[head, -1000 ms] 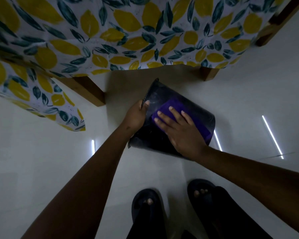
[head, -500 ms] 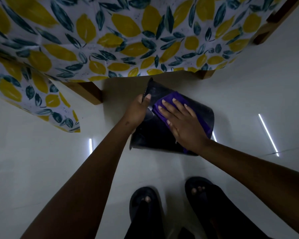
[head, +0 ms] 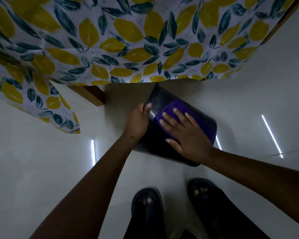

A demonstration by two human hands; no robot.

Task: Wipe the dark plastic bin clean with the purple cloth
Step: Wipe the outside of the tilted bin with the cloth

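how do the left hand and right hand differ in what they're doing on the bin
The left hand curls around the edge of the dark plastic bin, thumb hooked over it in a grip. The right hand lies flat with fingers spread, pressing the purple cloth onto the bin's side. Both touch the bin.

The dark plastic bin [head: 155, 100] lies tipped on the pale floor [head: 41, 169], glossy. A purple cloth [head: 193, 111] is spread flat across its upturned side.

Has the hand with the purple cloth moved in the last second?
Yes. The right hand and purple cloth slid up the dark bin, toward its far rim near the tablecloth.
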